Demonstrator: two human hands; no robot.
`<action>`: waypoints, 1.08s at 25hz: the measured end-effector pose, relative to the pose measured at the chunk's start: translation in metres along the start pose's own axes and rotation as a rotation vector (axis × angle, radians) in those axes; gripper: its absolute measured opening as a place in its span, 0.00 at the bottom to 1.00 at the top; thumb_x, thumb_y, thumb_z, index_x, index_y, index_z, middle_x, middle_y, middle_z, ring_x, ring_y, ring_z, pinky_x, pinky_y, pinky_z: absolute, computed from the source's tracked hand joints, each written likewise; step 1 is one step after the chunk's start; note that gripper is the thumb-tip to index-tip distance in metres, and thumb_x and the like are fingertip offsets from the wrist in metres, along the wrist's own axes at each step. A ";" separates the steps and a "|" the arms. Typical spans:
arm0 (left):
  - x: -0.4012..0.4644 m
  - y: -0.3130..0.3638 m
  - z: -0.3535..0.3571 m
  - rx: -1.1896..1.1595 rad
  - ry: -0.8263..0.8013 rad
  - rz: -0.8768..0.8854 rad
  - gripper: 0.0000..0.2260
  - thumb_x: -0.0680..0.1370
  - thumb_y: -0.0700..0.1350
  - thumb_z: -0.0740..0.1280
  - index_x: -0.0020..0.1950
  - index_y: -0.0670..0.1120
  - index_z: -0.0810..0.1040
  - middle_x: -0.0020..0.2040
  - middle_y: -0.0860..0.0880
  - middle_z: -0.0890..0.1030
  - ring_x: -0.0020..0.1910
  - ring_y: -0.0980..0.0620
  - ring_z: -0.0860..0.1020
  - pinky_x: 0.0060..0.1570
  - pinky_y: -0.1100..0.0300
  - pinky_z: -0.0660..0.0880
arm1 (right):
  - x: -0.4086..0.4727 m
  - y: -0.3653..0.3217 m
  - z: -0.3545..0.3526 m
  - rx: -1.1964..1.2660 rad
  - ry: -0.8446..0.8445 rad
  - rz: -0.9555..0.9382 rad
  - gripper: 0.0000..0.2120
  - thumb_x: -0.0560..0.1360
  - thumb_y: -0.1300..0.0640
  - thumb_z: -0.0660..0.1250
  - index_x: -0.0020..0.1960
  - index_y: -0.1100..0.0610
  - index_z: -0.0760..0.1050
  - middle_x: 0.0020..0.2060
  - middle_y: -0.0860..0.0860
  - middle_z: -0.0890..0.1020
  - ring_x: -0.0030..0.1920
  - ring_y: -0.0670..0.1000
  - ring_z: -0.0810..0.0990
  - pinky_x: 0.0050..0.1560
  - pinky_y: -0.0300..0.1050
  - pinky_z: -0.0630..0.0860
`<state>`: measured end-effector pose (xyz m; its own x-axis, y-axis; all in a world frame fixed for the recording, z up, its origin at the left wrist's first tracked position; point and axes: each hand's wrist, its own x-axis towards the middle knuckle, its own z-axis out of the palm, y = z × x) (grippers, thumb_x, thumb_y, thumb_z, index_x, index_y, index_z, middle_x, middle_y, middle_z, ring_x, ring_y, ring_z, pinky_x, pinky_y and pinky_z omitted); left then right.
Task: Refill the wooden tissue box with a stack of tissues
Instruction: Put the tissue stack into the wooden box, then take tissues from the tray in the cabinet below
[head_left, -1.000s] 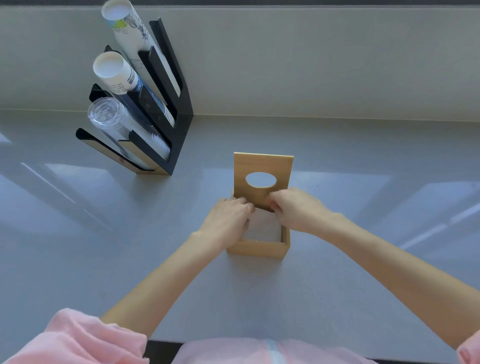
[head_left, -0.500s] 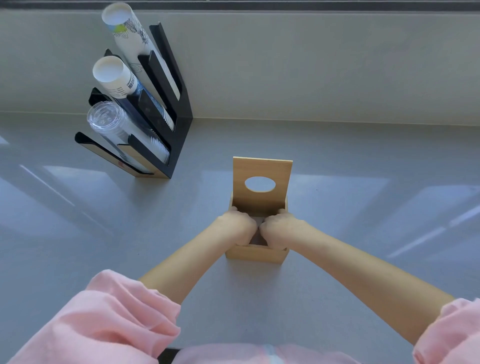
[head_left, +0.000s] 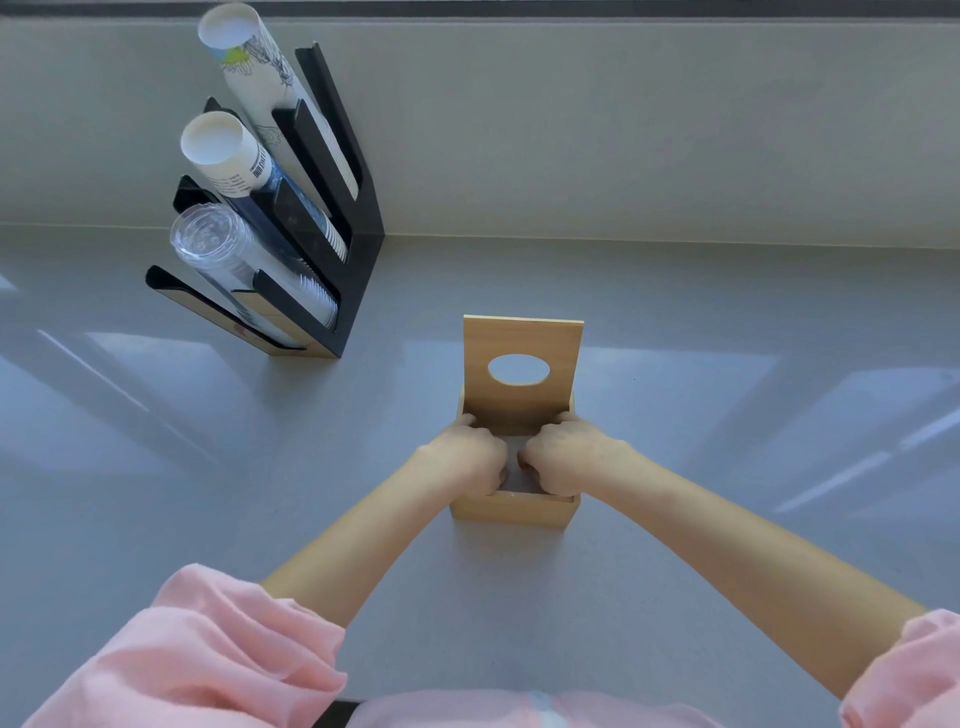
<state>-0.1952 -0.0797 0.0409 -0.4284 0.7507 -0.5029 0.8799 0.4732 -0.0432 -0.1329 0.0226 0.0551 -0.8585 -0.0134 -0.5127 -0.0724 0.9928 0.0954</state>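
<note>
Both your hands are down inside the open wooden box (head_left: 511, 506), which sits on the grey counter (head_left: 701, 322) straight in front of you. Your left hand (head_left: 467, 457) and right hand (head_left: 563, 457) are curled into loose fists, knuckles up, side by side with a narrow gap between them, and your fingertips are hidden below the rim. I cannot tell whether they are gripping the tissues or only pressing on them; the little that shows between your hands is a dull grey patch, probably the top of the stack in shadow.

The lid (head_left: 522, 371), the one with the oval hole, stands upright at the far side of the box, just behind your knuckles. That is your first risk: if you jerk your hands up or back, you may knock it and it could drop on your fingers or swing shut before the stack is settled.

The second is the stack itself. If you press unevenly, harder with one hand than the other, the tissues may buckle or wedge against a wall, and the top sheet will not line up under the hole.

Third, the box looks light and nothing is holding it down from outside. If you pull out while your fingers are pinched against the walls, the box could lift with you or tip forward.

The black cup holder (head_left: 358, 244) at the back left is well apart and should not interfere.
</note>
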 end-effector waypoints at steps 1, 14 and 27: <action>-0.005 0.000 0.001 -0.067 0.080 0.018 0.15 0.80 0.43 0.51 0.50 0.40 0.77 0.48 0.41 0.82 0.49 0.42 0.75 0.62 0.58 0.60 | -0.005 0.002 0.001 0.051 0.084 -0.032 0.14 0.79 0.60 0.53 0.57 0.57 0.76 0.54 0.56 0.82 0.49 0.58 0.75 0.61 0.44 0.65; -0.052 0.006 0.034 -0.307 0.403 0.018 0.11 0.78 0.40 0.55 0.50 0.45 0.77 0.46 0.48 0.82 0.47 0.49 0.76 0.65 0.65 0.49 | -0.056 0.011 0.055 0.299 0.486 -0.100 0.09 0.76 0.60 0.60 0.52 0.56 0.78 0.50 0.50 0.80 0.58 0.50 0.75 0.67 0.45 0.63; -0.111 0.042 0.054 -0.398 0.641 -0.144 0.20 0.79 0.46 0.58 0.71 0.47 0.65 0.73 0.48 0.65 0.73 0.50 0.60 0.72 0.51 0.54 | -0.118 -0.027 0.082 0.531 0.574 0.098 0.23 0.79 0.54 0.58 0.73 0.52 0.61 0.73 0.45 0.65 0.74 0.45 0.59 0.74 0.43 0.51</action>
<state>-0.0995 -0.1675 0.0481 -0.6757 0.7319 0.0884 0.7179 0.6259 0.3049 0.0118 0.0075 0.0431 -0.9869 0.1610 0.0112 0.1449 0.9146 -0.3776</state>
